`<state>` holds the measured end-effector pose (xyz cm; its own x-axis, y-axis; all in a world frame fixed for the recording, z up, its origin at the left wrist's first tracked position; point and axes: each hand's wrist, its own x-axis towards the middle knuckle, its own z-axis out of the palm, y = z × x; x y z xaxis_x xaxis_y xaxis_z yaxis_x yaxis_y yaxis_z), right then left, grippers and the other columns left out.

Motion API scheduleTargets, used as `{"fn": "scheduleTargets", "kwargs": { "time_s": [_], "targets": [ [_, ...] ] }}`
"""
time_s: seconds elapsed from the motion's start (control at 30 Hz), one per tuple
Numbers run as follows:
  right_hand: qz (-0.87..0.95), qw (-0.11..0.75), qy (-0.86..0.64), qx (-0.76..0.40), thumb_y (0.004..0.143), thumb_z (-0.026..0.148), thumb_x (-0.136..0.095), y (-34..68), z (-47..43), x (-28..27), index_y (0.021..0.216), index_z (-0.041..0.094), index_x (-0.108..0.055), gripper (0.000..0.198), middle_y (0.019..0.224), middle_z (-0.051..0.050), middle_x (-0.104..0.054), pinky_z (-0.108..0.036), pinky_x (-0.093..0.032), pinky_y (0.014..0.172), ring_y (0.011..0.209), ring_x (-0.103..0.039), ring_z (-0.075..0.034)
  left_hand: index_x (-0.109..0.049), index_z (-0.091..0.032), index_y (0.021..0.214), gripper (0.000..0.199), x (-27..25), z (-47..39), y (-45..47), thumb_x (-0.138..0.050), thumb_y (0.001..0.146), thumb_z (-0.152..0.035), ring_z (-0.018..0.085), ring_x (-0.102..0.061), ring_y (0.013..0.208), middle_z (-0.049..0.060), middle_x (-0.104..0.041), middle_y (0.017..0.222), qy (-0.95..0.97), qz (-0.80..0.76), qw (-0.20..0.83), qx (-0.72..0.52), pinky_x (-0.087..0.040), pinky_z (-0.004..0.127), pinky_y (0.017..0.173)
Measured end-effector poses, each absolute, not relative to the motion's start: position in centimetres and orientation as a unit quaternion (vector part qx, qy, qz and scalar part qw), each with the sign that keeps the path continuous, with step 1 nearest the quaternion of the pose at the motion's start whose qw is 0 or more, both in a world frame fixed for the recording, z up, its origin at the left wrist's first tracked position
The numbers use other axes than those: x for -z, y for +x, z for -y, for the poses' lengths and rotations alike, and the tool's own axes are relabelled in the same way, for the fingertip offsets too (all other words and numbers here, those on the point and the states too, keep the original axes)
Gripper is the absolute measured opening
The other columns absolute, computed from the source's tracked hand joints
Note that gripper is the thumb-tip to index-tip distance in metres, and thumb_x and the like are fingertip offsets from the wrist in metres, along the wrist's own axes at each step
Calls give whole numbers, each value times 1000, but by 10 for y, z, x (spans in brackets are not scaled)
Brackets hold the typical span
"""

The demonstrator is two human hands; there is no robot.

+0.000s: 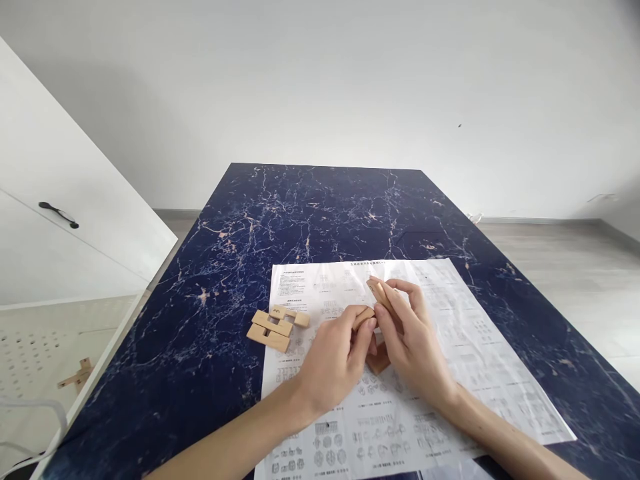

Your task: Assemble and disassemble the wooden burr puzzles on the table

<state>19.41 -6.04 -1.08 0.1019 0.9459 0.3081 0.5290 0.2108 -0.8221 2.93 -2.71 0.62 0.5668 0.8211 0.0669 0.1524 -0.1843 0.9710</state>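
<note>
Over a printed diagram sheet (475, 373), my two hands meet close together. My left hand (335, 357) pinches a small wooden puzzle piece (364, 317) between thumb and fingers. In my right hand (413, 340) is a longer wooden puzzle piece (383, 293), tilted up, with a mark near its top end. Both pieces come close to each other; whether they touch is hidden by my fingers. Another bit of wood (379, 360) shows below my hands, partly covered. To the left lie several notched wooden pieces (273, 328), grouped together at the sheet's left edge, one bearing a number.
The sheet lies on a dark blue marble-patterned table (310, 213). A white cabinet (75, 167) with a black handle stands at the left. Beside the table, a wooden cross-shaped object (77, 375) rests on a lower pale surface. A white wall (325, 80) rises behind.
</note>
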Motion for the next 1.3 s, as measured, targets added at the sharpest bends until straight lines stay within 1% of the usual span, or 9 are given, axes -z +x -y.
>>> {"fn": "scheduleTargets", "kwargs": {
  "time_s": [0.1, 0.23, 0.33, 0.43, 0.63, 0.87, 1.07, 1.2, 1.3],
  "targets": [
    [632, 461, -575, -242, 116, 34, -43, 193, 61, 13, 151, 33, -59, 39, 143, -14, -50, -37, -68, 74, 97, -72, -21, -60, -19, 108, 35, -6, 28, 29, -40, 116, -46, 18, -67, 72, 3, -72, 84, 706, -337, 547, -299, -53, 32, 68],
    [640, 468, -563, -234, 116, 32, -43, 194, 60, 14, 150, 32, -59, 37, 146, -13, -52, -44, -67, 93, 125, -67, -29, -60, -19, 105, 36, -6, 28, 28, -39, 116, -47, 18, -67, 72, 3, -71, 83, 706, -335, 547, -301, -53, 32, 67],
    [642, 469, -557, -241, 116, 32, -42, 194, 59, 12, 149, 32, -58, 37, 147, -13, -53, -46, -66, 99, 133, -63, -30, -60, -19, 105, 35, -7, 28, 28, -39, 117, -46, 17, -66, 73, 2, -69, 83, 708, -336, 538, -311, -52, 32, 68],
    [642, 461, -561, -247, 115, 32, -43, 194, 60, 9, 150, 32, -57, 38, 149, -12, -53, -44, -68, 95, 130, -65, -30, -59, -19, 107, 33, -7, 28, 28, -38, 117, -43, 16, -64, 72, 1, -68, 84, 715, -344, 521, -315, -50, 31, 67],
    [645, 445, -578, -228, 114, 34, -47, 195, 61, 3, 145, 30, -63, 35, 147, -14, -55, -40, -69, 73, 105, -74, -26, -56, -19, 119, 29, -5, 34, 28, -33, 117, -36, 17, -63, 72, 3, -70, 91, 752, -361, 445, -325, -45, 31, 64],
    [657, 441, -583, -183, 113, 31, -51, 197, 60, 2, 135, 26, -69, 29, 141, -13, -66, -43, -67, 80, 107, -75, -27, -53, -20, 114, 24, -3, 36, 30, -32, 117, -32, 16, -61, 66, 1, -68, 87, 778, -361, 403, -319, -44, 30, 61],
    [676, 446, -563, -165, 114, 26, -50, 197, 60, 3, 137, 26, -69, 30, 147, -12, -65, -41, -68, 82, 113, -76, -26, -52, -20, 114, 21, -2, 36, 31, -34, 117, -30, 16, -62, 65, 1, -70, 85, 785, -358, 384, -328, -45, 30, 60],
    [689, 452, -546, -150, 113, 22, -51, 196, 60, 2, 137, 26, -69, 30, 143, -11, -68, -42, -68, 91, 120, -74, -26, -51, -21, 112, 20, -1, 37, 31, -34, 116, -29, 16, -62, 62, -1, -67, 79, 788, -357, 384, -325, -45, 30, 59],
    [689, 444, -549, -161, 113, 22, -51, 197, 59, 3, 140, 28, -67, 32, 146, -10, -67, -41, -69, 86, 114, -76, -25, -51, -21, 112, 20, -2, 37, 31, -34, 116, -29, 16, -62, 63, -1, -67, 79, 782, -362, 391, -324, -44, 30, 59]
  ]
}}
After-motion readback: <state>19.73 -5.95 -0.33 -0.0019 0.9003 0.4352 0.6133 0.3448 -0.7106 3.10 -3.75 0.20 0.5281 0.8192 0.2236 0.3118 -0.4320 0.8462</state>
